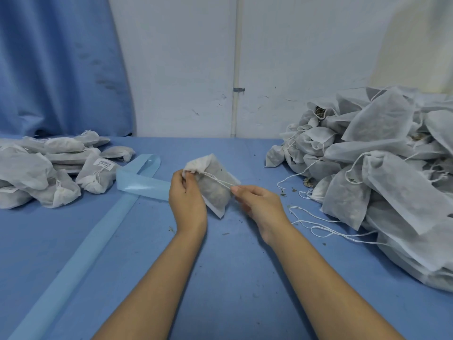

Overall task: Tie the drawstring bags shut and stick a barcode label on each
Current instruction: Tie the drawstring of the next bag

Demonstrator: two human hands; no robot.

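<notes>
The only print in sight stands on a small white rectangular paper label (103, 164). It is stuck on a grey-white non-woven drawstring bag (94, 181), just left of the pale blue glossy backing strip (142, 184). Its dark printed lines are too small to read.

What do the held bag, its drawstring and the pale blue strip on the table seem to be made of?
The bag: thin white non-woven fabric, matte, see-through; dark contents show through. The drawstring: thin white cord, probably cotton or synthetic. The pale blue strip: smooth, glossy, catching light; probably coated paper or plastic film, cannot tell which.
</notes>
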